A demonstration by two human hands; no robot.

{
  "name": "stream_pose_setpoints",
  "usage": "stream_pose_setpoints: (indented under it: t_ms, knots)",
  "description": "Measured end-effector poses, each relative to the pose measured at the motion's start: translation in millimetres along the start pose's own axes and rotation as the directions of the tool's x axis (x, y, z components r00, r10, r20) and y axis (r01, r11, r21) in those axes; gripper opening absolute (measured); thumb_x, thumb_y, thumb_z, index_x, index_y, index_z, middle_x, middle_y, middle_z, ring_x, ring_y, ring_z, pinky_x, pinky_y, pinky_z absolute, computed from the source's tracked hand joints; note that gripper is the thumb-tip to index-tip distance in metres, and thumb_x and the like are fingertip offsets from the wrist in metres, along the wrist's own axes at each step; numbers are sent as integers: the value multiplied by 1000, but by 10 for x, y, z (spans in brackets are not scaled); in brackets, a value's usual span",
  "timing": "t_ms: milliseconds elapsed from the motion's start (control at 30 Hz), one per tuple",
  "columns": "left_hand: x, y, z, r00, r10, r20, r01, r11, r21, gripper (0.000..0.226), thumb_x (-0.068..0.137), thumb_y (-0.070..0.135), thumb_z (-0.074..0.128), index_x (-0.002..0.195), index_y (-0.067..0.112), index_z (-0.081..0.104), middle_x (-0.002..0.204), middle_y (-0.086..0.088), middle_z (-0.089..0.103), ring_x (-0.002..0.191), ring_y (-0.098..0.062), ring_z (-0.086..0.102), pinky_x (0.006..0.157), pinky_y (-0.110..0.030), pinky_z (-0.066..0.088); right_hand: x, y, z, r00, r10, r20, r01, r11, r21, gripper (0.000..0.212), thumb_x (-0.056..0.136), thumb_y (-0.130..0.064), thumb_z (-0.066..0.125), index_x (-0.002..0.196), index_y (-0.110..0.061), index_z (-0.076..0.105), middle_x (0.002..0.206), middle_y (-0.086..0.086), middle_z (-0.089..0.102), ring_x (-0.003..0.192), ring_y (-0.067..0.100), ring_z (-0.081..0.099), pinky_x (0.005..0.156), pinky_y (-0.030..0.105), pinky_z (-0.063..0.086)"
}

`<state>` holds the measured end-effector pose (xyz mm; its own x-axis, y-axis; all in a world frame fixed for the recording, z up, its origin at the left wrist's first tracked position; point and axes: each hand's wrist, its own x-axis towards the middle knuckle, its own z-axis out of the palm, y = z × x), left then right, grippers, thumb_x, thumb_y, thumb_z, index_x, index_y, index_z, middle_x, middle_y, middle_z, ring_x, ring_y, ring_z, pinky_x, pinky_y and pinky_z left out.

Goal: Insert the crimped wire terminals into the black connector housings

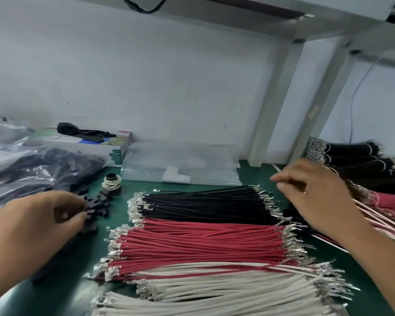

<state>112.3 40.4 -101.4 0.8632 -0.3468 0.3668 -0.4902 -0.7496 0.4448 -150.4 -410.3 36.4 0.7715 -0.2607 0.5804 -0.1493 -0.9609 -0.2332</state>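
The crimped wires are light and limp, their metal terminals small and easily bent, so grip the insulation just behind the crimp. The black connector housings [98,202] are small, rigid and light; pinch them by the sides. The left hand [43,221] is curled onto the housing pile, fingertips touching it — whether one is gripped cannot be told. The right hand [315,192] hovers loosely open, blurred, above the right ends of the black wires [205,205]. The red wires [201,245] and white wires [226,290] lie nearer the person.

Bench centre packed – black wires [205,202], red wires [203,242], white wires [214,290] side by side. Housings [98,201] crowd left, bundles [360,163] right – bare green mat [64,290] near-left.
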Motion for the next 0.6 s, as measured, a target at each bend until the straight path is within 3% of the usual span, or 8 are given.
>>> stream_pose_setpoints:
  t_ms: [33, 67, 133, 267, 400, 467, 600]
  knots:
    - [-74, 159, -19, 1000, 19, 2, -19, 999, -50, 42, 83, 80, 53, 115, 55, 62, 101, 49, 59, 83, 22, 61, 59, -21, 59, 80, -212, 153, 996, -45, 77, 41, 998, 51, 13, 88, -21, 71, 92, -33, 76, 91, -18, 61, 88, 1, 56, 79, 13, 38]
    - [-131, 279, -74, 994, 66, -82, -72, 994, -79, 35, 80, 71, 58, 112, 58, 63, 102, 47, 61, 83, 15, 65, 63, -29, 62, 162, -398, 320, 985, -84, 153, 71, 993, 91, 14, 90, -21, 71, 94, -32, 77, 90, -17, 61, 88, 2, 57, 79, 16, 41]
    - [-224, 603, -170, 988, 64, -138, -74, 995, -70, 35, 74, 55, 59, 108, 62, 62, 105, 45, 60, 78, 1, 69, 72, -39, 63, 311, -728, 672, 951, -136, 279, 97, 984, 150, 16, 92, -20, 69, 99, -31, 79, 92, -16, 62, 92, 8, 60, 82, 28, 47]
    - [-308, 1010, -269, 979, 103, -179, -99, 995, 27, 42, 70, 24, 82, 106, 44, 71, 105, 40, 56, 69, -10, 65, 66, -38, 60, 518, -1083, 1275, 915, -163, 368, 109, 980, 165, 24, 98, -20, 61, 113, -31, 76, 116, -10, 71, 110, 15, 63, 88, 25, 46]
    - [-362, 1194, -292, 975, 81, -205, -82, 997, 4, 37, 70, 8, 86, 100, 30, 80, 91, 26, 63, 63, -10, 62, 61, -33, 53, 688, -1121, 1620, 857, -90, 507, 87, 996, 29, 33, 104, -24, 50, 133, -31, 64, 140, -4, 61, 125, 23, 56, 94, 33, 44]
    - [-371, 1245, -293, 977, 98, -189, -103, 994, -20, 34, 73, 7, 85, 100, 27, 82, 92, 20, 67, 61, -3, 59, 59, -30, 51, 755, -1096, 1674, 856, -56, 514, 68, 998, -5, 31, 103, -28, 54, 132, -30, 64, 138, -3, 61, 124, 24, 57, 89, 34, 43]
    - [-377, 1279, -304, 982, 89, -169, -97, 994, -42, 32, 76, 9, 83, 102, 28, 81, 94, 20, 69, 66, -8, 63, 63, -33, 54, 806, -1068, 1695, 871, -58, 487, 53, 998, 24, 16, 96, -27, 65, 108, -30, 75, 115, -7, 72, 107, 18, 64, 77, 29, 41]
